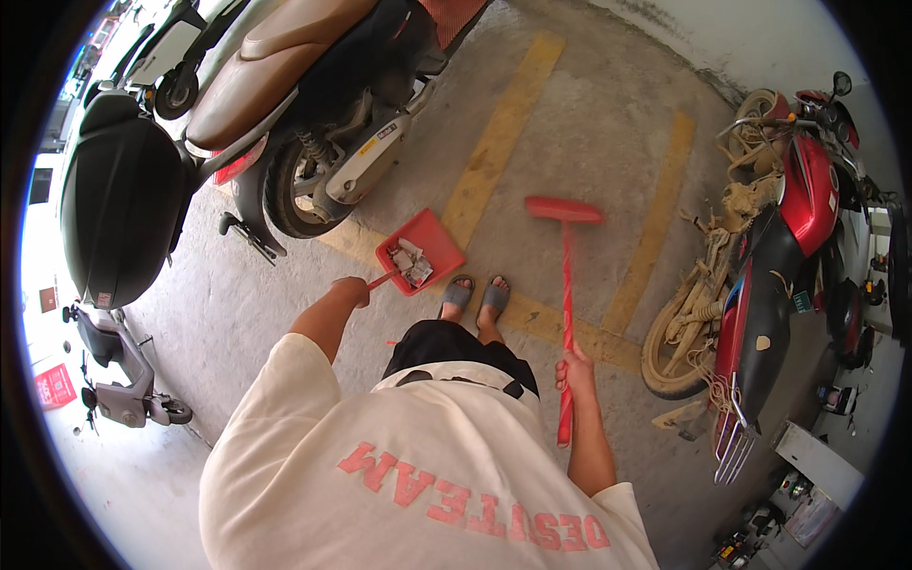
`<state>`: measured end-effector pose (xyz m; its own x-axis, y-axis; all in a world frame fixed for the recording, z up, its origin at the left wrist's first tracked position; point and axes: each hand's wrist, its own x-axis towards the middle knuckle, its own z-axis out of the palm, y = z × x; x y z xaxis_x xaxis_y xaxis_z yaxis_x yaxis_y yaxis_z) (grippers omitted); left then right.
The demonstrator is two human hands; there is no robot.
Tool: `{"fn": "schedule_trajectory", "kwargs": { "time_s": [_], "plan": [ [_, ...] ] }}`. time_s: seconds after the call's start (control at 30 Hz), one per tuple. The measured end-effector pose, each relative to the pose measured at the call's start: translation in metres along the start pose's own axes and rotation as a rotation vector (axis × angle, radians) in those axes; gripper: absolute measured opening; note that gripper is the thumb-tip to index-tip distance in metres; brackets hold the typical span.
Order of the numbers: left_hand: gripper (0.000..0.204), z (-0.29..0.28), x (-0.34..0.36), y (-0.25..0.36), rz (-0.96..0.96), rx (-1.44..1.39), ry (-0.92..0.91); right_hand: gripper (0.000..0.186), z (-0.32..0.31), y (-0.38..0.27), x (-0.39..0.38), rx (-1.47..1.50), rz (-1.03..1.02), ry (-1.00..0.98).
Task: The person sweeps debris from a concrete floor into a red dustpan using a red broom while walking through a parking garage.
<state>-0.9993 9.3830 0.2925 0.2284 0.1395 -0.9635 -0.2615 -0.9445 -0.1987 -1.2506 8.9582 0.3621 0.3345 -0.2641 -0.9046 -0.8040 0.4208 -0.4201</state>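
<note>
My left hand [350,293] is closed around the handle of a red plastic dustpan [434,237], which is held out to the left of my feet and contains crumpled paper scraps [411,264]. In my right hand [576,370] is the red handle of a broom [567,285], its red head [562,209] out ahead on the concrete, to the right of the dustpan. My feet [475,296] in grey slides stand just below, between the two tools.
A brown-seated scooter [285,57] with a black top box [119,199] is at the upper left, a grey scooter [123,380] at far left. A dusty red motorcycle [779,275] stands at right. Yellow painted lines [499,114] mark the floor before a white wall [665,28].
</note>
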Motion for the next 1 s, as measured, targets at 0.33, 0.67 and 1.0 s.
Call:
{"fn": "schedule_trajectory", "kwargs": {
  "time_s": [0.33, 0.67, 1.0],
  "plan": [
    [0.024, 0.033, 0.014, -0.004, -0.003, -0.027, 0.054, 0.055, 0.015, 0.018, -0.083, -0.192, 0.14, -0.267],
    [0.033, 0.041, 0.011, -0.022, -0.014, 0.002, 0.055, 0.053, 0.009, 0.017, -0.11, -0.217, 0.084, 0.018],
    [0.038, 0.029, 0.002, -0.029, -0.038, -0.004, 0.053, 0.044, 0.02, 0.086, -0.084, -0.253, -0.106, -0.126]
  ]
}}
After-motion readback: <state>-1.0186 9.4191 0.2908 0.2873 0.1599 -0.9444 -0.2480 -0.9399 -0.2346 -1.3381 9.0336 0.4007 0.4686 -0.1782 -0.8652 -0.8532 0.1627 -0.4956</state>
